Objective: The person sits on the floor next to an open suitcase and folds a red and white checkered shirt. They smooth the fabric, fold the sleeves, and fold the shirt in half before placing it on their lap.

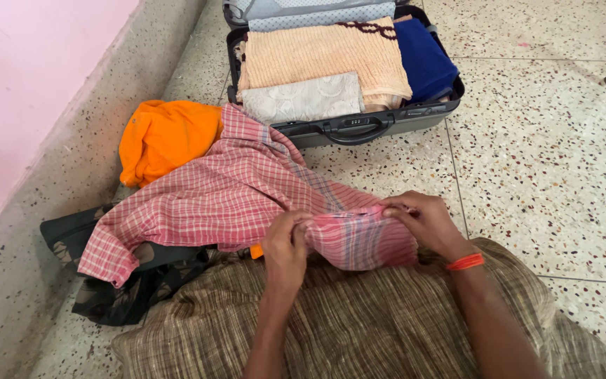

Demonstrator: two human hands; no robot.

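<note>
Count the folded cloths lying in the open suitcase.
3 show: a peach towel across the middle, a white cloth on it at the front, a blue cloth at the right. More may lie hidden beneath in the suitcase.

No packages, labels, signs or screens show here: only clothes, a packed grey suitcase (359,126) lying open, and the speckled floor (541,154).

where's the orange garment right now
In the head view the orange garment lies bunched on the floor at upper left, beside the open suitcase, its edge tucked under the pink checked shirt.
</note>
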